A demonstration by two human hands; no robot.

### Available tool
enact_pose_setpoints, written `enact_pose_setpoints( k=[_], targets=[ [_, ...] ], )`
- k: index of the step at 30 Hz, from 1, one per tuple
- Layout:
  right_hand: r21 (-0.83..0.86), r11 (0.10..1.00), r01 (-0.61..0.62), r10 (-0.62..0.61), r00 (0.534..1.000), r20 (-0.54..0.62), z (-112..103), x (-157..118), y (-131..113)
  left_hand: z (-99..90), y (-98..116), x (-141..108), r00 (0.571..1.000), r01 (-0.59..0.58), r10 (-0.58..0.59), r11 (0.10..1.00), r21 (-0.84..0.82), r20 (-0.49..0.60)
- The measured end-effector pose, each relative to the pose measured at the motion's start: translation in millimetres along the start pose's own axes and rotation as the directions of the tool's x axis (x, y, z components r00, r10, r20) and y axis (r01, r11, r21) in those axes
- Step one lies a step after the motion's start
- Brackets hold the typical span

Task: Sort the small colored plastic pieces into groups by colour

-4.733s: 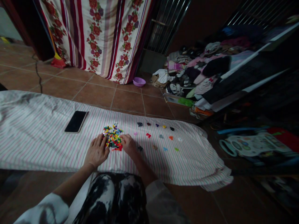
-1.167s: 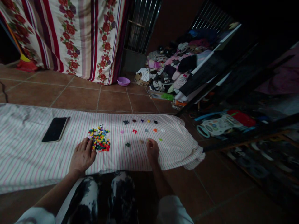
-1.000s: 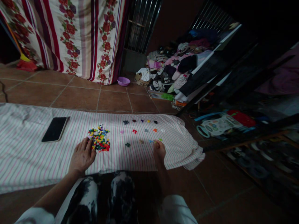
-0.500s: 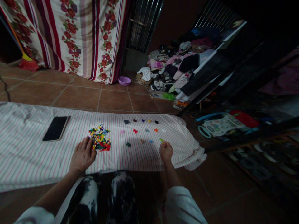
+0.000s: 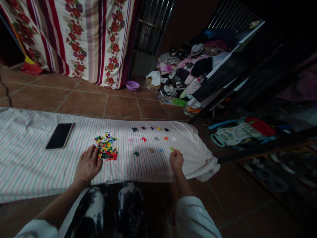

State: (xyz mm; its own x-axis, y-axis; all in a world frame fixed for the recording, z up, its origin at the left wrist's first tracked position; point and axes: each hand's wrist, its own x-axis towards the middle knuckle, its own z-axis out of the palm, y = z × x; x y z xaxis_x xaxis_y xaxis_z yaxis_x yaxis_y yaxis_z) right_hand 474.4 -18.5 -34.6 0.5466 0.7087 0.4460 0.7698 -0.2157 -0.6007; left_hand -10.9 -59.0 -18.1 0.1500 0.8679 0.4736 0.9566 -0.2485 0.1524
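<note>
On the striped cloth (image 5: 119, 172), a mixed pile of small coloured plastic pieces (image 5: 106, 145) lies in front of me. My left hand (image 5: 88, 163) rests flat at the pile's near left edge, fingers stretched out and touching its border. To the right, small groups sorted by colour form rows, among them a dark green group (image 5: 136, 153), a red group (image 5: 144, 139) and a light blue group (image 5: 160, 150). My right hand (image 5: 176, 160) is closed in a pinch at a light green group (image 5: 171, 149). A reddish spot shows at its fingertips; whether it is a piece or a nail is unclear.
A dark-screened phone (image 5: 59, 136) lies left of the pile. Beyond the cloth are a tiled floor, a purple basin (image 5: 132, 86), a floral curtain (image 5: 94, 39) and a heap of clothes (image 5: 183, 69). A shelf frame with toys (image 5: 235, 134) stands at right.
The view has shifted very slightly. The right fingers have moved a little at the light green pieces, and a reddish spot now shows there. The left hand stays in place.
</note>
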Motion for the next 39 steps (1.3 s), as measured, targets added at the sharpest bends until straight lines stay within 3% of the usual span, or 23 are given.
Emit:
enact_pose_setpoints(
  k=[11,27,39],
  targets=[
    [-0.028,0.999,-0.017,0.017,1.0,-0.006,0.2,4.1,-3.7,1.4,-0.3,-0.1,1.0,0.013,-0.013,1.0,-0.008,0.009],
    [0.195,0.978,-0.072,0.07,0.997,0.019,2.8,-3.1,3.2,-0.3,-0.5,1.1,1.0,-0.015,0.015,0.998,0.057,0.006],
    [0.238,0.966,-0.105,0.133,0.986,-0.102,-4.8,-13.5,-16.6,0.8,1.7,1.1,0.999,0.044,-0.045,0.998,0.035,0.018]
  ],
)
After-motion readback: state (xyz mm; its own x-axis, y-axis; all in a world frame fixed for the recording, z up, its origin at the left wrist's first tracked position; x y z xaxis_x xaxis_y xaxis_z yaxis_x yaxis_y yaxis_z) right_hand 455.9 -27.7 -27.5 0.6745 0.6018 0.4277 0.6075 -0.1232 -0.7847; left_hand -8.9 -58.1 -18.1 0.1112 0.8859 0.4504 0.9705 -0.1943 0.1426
